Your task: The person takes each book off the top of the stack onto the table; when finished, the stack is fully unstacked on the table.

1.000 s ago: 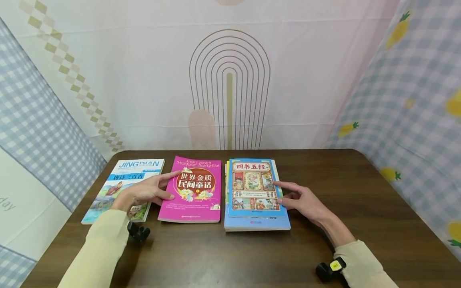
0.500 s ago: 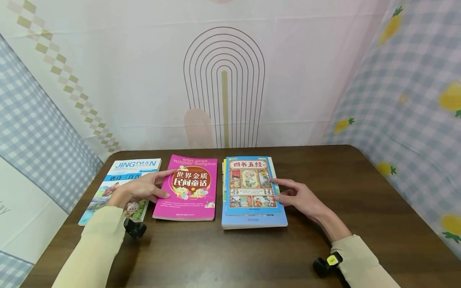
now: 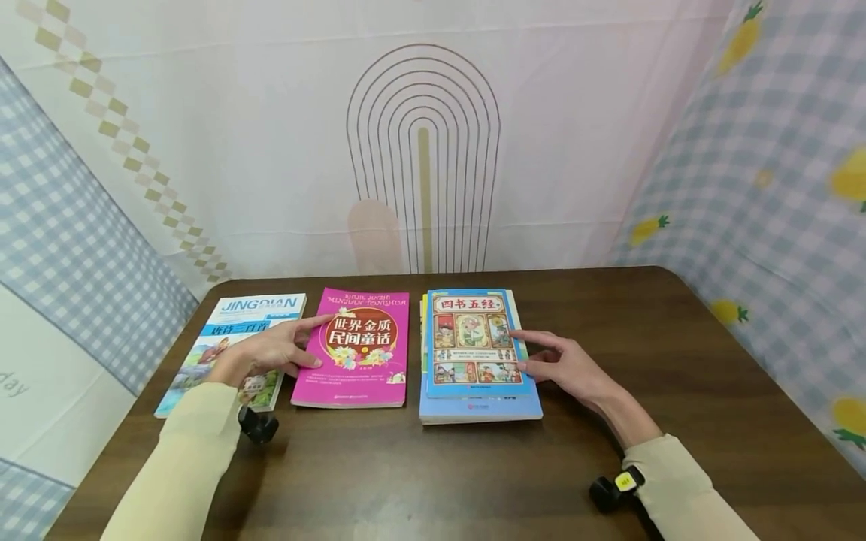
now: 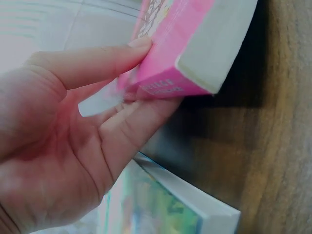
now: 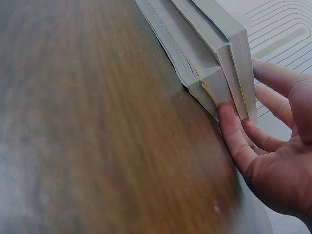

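A pink book (image 3: 355, 349) lies face up left of the middle. My left hand (image 3: 274, 347) is at its left edge. In the left wrist view the thumb (image 4: 107, 61) rests on the cover and the fingers (image 4: 139, 122) reach round the spine side beneath. To the right lies a stack of books, with a blue book (image 3: 473, 342) with framed cartoon pictures on top and a larger light blue book (image 3: 476, 409) under it. My right hand (image 3: 568, 368) touches the stack's right side. In the right wrist view its loosely spread fingers lie against the page edges (image 5: 222, 85).
A white and blue book (image 3: 230, 338) lies at the left, partly hidden under my left wrist. The brown wooden table (image 3: 379, 481) meets a white patterned cloth (image 3: 291, 150) at the back. Checked cloths (image 3: 778, 248) hang at both sides.
The head view has shifted slightly. Both hands keep their places at the pink book and the stack, and the books have not visibly moved.
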Demonstrator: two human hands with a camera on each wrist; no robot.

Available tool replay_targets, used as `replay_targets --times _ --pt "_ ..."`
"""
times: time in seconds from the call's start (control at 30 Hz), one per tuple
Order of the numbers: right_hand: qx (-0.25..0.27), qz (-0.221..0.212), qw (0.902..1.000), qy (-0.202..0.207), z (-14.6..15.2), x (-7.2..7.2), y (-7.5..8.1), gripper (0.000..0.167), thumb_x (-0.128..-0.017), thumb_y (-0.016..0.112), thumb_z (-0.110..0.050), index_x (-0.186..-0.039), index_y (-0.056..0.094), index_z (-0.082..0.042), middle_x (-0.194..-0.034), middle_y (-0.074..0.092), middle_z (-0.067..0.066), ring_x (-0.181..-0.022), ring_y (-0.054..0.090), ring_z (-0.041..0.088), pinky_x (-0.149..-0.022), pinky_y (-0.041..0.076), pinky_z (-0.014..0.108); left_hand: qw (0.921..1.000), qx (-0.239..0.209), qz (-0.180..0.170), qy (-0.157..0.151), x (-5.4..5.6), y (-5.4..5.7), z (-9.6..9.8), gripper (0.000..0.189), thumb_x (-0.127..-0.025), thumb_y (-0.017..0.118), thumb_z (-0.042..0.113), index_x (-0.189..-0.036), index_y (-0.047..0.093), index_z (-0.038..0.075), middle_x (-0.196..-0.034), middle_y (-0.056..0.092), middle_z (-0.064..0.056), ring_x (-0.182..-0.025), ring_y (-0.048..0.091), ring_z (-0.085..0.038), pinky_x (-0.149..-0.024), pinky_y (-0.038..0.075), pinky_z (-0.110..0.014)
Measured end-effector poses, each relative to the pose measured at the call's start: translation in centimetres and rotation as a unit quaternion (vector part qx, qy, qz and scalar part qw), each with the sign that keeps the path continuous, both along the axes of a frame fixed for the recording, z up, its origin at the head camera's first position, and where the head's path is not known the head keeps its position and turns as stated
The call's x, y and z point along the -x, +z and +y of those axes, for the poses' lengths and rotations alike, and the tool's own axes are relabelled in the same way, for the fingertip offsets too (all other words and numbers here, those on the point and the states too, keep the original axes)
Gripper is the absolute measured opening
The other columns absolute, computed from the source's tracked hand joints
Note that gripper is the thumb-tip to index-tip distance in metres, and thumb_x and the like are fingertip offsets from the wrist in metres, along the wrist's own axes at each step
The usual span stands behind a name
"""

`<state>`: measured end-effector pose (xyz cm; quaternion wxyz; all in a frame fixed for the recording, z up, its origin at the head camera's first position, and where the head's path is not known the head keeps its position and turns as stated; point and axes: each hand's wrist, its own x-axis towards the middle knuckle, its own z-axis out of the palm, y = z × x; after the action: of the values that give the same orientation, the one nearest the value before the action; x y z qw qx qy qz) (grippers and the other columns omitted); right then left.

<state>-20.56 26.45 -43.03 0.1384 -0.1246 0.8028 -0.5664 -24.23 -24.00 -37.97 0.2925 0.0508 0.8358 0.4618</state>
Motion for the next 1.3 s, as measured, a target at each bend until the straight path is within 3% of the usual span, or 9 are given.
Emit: replay_targets --times 0.13,0.27,0.37,0.47,0.57,0.7,0.83,1.03,1.3 --pt "-0.005 -0.002 1.0 -0.001 0.1 0.2 0.0 0.062 -0.099 0.077 -0.027 -0.156 0.054 -0.016 -0.157 0.044 0.022 -0.106 0.063 0.026 -0.085 0.064 0.029 0.9938 0.102 0.044 -0.005 -0.1 1.0 1.1 0.095 -0.096 0.076 0.007 -0.169 0.015 0.007 -0.12 0.06 -0.026 -0.094 0.07 -0.026 -0.077 0.068 -0.038" --pt "-0.01 -0.001 0.9999 -0.009 0.1 0.3 0.0 0.063 -0.099 0.077 -0.029 -0.156 0.055 -0.017 -0.157 0.045 0.02 -0.107 0.063 0.024 -0.085 0.064 0.029 0.9698 0.211 0.122 0.0 -0.6 2.6 2.7 0.093 -0.092 0.081 0.01 -0.165 0.025 -0.003 -0.104 0.069 -0.021 -0.076 0.071 -0.024 -0.068 0.065 -0.035" --pt "-0.009 -0.001 1.0 -0.004 0.2 0.3 0.1 0.063 -0.1 0.076 -0.029 -0.157 0.053 -0.015 -0.156 0.046 0.023 -0.106 0.063 0.024 -0.085 0.064 0.029 0.955 0.24 0.175 -0.001 -1.1 3.2 4.2 0.087 -0.092 0.081 0.016 -0.162 0.033 -0.003 -0.108 0.072 -0.022 -0.079 0.071 -0.025 -0.07 0.063 -0.035" --pt "-0.004 -0.004 1.0 -0.007 0.2 0.2 0.3 0.063 -0.101 0.075 -0.029 -0.158 0.052 -0.014 -0.154 0.048 0.024 -0.103 0.063 0.024 -0.084 0.064 0.029 0.9588 0.201 0.2 -0.013 -1.5 3.0 5.9 0.08 -0.095 0.079 0.02 -0.162 0.039 0.003 -0.115 0.072 -0.022 -0.082 0.072 -0.023 -0.072 0.063 -0.036" --pt "-0.004 -0.005 0.9999 -0.016 0.1 0.3 0.5 0.064 -0.101 0.074 -0.031 -0.159 0.05 -0.015 -0.15 0.052 0.025 -0.1 0.062 0.024 -0.082 0.064 0.029 0.973 0.12 0.195 -0.032 -1.8 2.2 7.9 0.075 -0.097 0.078 0.02 -0.162 0.041 0.009 -0.118 0.07 -0.02 -0.08 0.074 -0.022 -0.071 0.066 -0.035" --pt "-0.01 0.002 0.9996 -0.026 -0.4 0.3 0.6 0.064 -0.102 0.072 -0.033 -0.16 0.048 -0.018 -0.145 0.056 0.026 -0.098 0.066 0.025 -0.08 0.065 0.03 0.9863 0.015 0.158 -0.045 -2.2 0.9 10.7 0.075 -0.099 0.076 0.018 -0.163 0.04 0.01 -0.118 0.068 -0.018 -0.082 0.074 -0.022 -0.071 0.067 -0.037" --pt "-0.028 0.013 0.9988 -0.04 -1.2 0.1 0.5 0.067 -0.1 0.075 -0.034 -0.16 0.048 -0.019 -0.142 0.057 0.026 -0.093 0.067 0.025 -0.076 0.065 0.032 0.9897 -0.05 0.125 -0.049 -2.5 -0.3 13.0 0.077 -0.099 0.076 0.018 -0.165 0.036 0.011 -0.114 0.066 -0.018 -0.084 0.074 -0.024 -0.071 0.068 -0.038" --pt "-0.04 0.012 0.998 -0.047 -1.6 0.1 0.4 0.071 -0.096 0.081 -0.03 -0.159 0.05 -0.018 -0.144 0.053 0.025 -0.089 0.065 0.026 -0.071 0.064 0.033 0.9896 -0.062 0.117 -0.055 -2.6 -1.3 14.4 0.085 -0.097 0.078 0.017 -0.167 0.03 0.011 -0.105 0.066 -0.014 -0.08 0.071 -0.024 -0.069 0.067 -0.037" --pt "0.004 -0.039 0.9991 -0.017 0.2 0.5 0.6 0.075 -0.097 0.079 -0.028 -0.162 0.044 -0.017 -0.163 0.038 0.025 -0.11 0.068 0.027 -0.087 0.066 0.035 0.9907 -0.05 0.112 -0.059 -2.7 -1.4 15.3 0.091 -0.093 0.083 0.016 -0.167 0.031 0.015 -0.097 0.065 -0.012 -0.071 0.07 -0.022 -0.065 0.066 -0.035"
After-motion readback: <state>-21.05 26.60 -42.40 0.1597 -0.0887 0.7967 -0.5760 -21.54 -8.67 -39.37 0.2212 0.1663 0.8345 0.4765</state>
